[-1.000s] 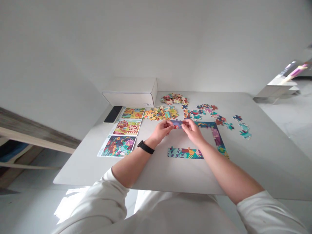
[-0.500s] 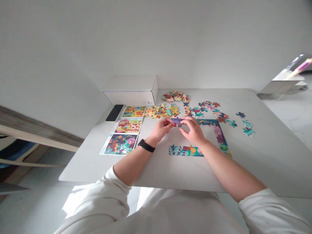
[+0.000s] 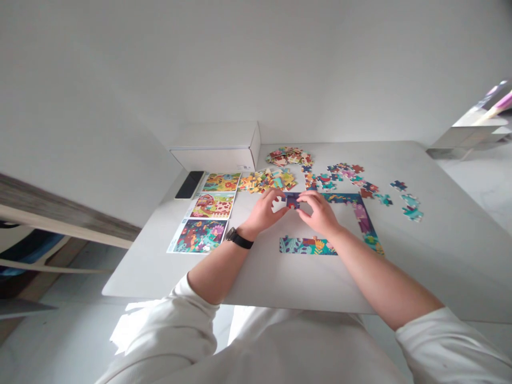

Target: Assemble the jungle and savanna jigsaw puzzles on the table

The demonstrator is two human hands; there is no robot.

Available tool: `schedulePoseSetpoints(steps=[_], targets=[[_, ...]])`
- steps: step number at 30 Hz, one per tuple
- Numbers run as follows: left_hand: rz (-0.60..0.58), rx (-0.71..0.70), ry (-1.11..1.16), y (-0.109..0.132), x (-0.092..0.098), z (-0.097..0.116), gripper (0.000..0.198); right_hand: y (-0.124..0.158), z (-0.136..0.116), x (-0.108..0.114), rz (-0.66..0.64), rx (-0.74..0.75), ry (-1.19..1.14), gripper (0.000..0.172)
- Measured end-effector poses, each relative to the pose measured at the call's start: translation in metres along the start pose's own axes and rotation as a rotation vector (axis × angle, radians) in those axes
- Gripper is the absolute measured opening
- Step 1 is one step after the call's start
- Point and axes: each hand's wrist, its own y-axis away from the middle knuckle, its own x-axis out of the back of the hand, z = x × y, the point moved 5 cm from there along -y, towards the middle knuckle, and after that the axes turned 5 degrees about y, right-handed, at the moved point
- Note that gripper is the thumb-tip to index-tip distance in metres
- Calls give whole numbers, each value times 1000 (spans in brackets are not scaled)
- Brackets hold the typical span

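Note:
My left hand (image 3: 266,212) and my right hand (image 3: 317,213) both pinch a dark blue and red jigsaw piece (image 3: 293,201) just above the table. It lines up with the left end of a joined top strip of puzzle (image 3: 342,198). That strip meets a joined right strip (image 3: 367,226), and a separate bottom strip (image 3: 308,246) lies below my hands. Loose puzzle pieces (image 3: 268,181) lie heaped beyond my left fingers. A black watch (image 3: 239,240) circles my left wrist.
Three printed picture cards (image 3: 212,206) lie left of my hands, beside a black phone (image 3: 189,184) and a white box (image 3: 216,148). More loose pieces (image 3: 412,213) lie right of the strips on the white table (image 3: 304,282).
The piece has dropped lower and now sits level with the top strip's left end. It looks darker and turned. My hands have moved with it, and the whole view has shifted slightly.

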Motion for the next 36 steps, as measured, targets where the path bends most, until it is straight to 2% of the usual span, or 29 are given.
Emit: schedulePoseSetpoints(steps=[4, 10, 13, 18, 22, 36], targets=[[-74, -153, -138, 1, -2, 10, 26, 0, -1, -3, -18, 17, -16, 25], [-123, -231, -281, 1, -6, 9, 22, 1, 1, -8, -59, 22, -24, 27], [-129, -217, -358, 1, -5, 4, 22, 4, 6, -13, -74, -5, 51, 30], [-194, -147, -487, 0, -6, -12, 24, 11, 21, -21, -167, -149, 268, 30], [-240, -123, -533, -1, -10, -19, 25, 12, 22, -22, -221, -200, 333, 32], [-269, -105, -590, -2, -11, -13, 25, 11, 19, -24, -330, -242, 375, 31]])
